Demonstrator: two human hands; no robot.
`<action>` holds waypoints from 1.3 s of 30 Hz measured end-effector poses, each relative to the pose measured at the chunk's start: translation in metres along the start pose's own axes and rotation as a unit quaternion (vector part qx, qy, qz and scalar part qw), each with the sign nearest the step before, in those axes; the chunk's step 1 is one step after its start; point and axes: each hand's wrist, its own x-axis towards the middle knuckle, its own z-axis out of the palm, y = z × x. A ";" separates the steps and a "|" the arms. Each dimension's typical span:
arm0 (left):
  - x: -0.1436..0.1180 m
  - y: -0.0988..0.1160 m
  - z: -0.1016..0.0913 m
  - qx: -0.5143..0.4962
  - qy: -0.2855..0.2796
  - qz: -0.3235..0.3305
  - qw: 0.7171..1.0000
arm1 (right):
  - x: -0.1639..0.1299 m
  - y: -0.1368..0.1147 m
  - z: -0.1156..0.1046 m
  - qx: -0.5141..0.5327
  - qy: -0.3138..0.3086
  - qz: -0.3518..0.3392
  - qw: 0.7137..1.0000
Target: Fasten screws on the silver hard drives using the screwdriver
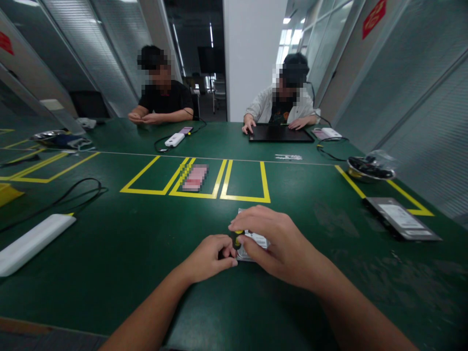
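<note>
Hard drive (pixel 244 254) bears an unreadable white label (pixel 259 239).

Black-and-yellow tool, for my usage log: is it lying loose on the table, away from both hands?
No, the right hand grips the black-and-yellow tool over the hard drive.

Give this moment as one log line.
right hand: holds black and yellow cylindrical handle | left hand: at edge of flat silver metal drive
</note>
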 end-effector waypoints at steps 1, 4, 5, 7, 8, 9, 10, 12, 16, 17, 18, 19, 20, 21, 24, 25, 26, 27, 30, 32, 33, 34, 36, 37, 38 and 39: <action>0.000 0.000 0.000 0.001 0.001 -0.002 1.000 | 0.000 0.000 0.000 -0.004 -0.001 0.006 1.000; 0.000 -0.001 0.000 -0.002 0.006 -0.004 1.000 | 0.001 0.000 0.000 -0.005 -0.007 0.026 1.000; 0.000 -0.001 0.001 -0.004 0.007 -0.003 1.000 | 0.001 -0.001 0.000 -0.001 -0.008 0.028 1.000; 0.000 -0.002 0.001 -0.003 0.005 -0.003 1.000 | 0.001 -0.001 0.000 0.007 -0.007 0.023 1.000; 0.000 -0.003 0.001 -0.002 0.002 -0.004 1.000 | 0.001 -0.001 0.000 0.009 -0.007 0.019 1.000; -0.001 -0.003 0.001 -0.001 0.000 -0.006 1.000 | 0.000 -0.001 0.000 0.009 -0.007 0.016 1.000; -0.001 -0.003 0.001 -0.002 -0.001 -0.009 1.000 | 0.000 -0.001 0.000 0.008 -0.008 0.014 1.000; -0.001 -0.003 0.001 -0.008 -0.002 -0.014 1.000 | 0.000 0.000 0.000 0.004 -0.006 0.014 1.000; -0.001 -0.003 0.001 -0.012 -0.002 -0.012 1.000 | 0.000 -0.001 0.000 -0.004 -0.007 0.019 1.000; -0.001 -0.003 0.001 -0.011 0.001 -0.011 1.000 | 0.000 -0.001 0.000 -0.006 -0.009 0.021 1.000; -0.001 -0.003 0.001 -0.009 0.005 -0.010 1.000 | 0.000 -0.002 0.000 -0.006 -0.013 0.022 1.000; -0.001 -0.003 0.001 -0.007 0.008 -0.009 1.000 | 0.000 -0.002 0.000 -0.006 -0.015 0.023 1.000; -0.001 -0.003 0.001 -0.006 0.010 -0.007 1.000 | 0.000 -0.002 0.000 -0.006 -0.015 0.024 1.000; -0.001 -0.003 0.001 -0.004 0.011 -0.006 1.000 | 0.000 -0.002 0.000 -0.006 -0.014 0.024 1.000; -0.001 -0.002 0.001 0.006 0.012 -0.005 1.000 | -0.001 -0.002 0.000 -0.004 -0.015 0.023 1.000; -0.001 -0.002 0.001 0.009 0.014 -0.007 1.000 | 0.000 -0.002 0.000 -0.003 -0.016 0.023 1.000; -0.001 -0.002 0.001 0.011 0.014 -0.010 1.000 | 0.000 -0.002 0.000 -0.003 -0.017 0.023 1.000; -0.001 -0.002 0.001 0.011 0.012 -0.014 1.000 | 0.000 -0.002 0.001 -0.002 -0.018 0.024 1.000; 0.000 -0.002 0.001 0.011 0.001 -0.020 1.000 | 0.001 -0.003 0.001 0.001 -0.019 0.026 0.999; 0.000 -0.003 0.001 0.010 0.001 -0.020 1.000 | 0.002 -0.003 0.001 0.003 -0.021 0.029 0.999; 0.000 -0.003 0.001 0.009 0.000 -0.020 1.000 | 0.002 -0.003 0.001 0.003 -0.020 0.030 0.999; 0.000 -0.003 0.001 0.006 -0.002 -0.020 1.000 | 0.001 -0.002 0.002 0.002 -0.017 0.030 0.999; 0.000 -0.003 0.001 0.000 -0.009 -0.021 1.000 | 0.001 -0.001 0.002 -0.002 -0.009 0.025 1.000; 0.000 -0.002 0.001 -0.002 -0.011 -0.019 1.000 | 0.000 0.000 0.003 -0.004 -0.006 0.020 1.000; 0.000 -0.002 0.001 -0.001 -0.009 -0.017 1.000 | 0.000 0.000 0.004 -0.005 -0.003 0.014 1.000; 0.000 -0.002 0.001 0.000 -0.006 -0.014 1.000 | 0.000 0.001 0.004 -0.005 -0.001 0.007 1.000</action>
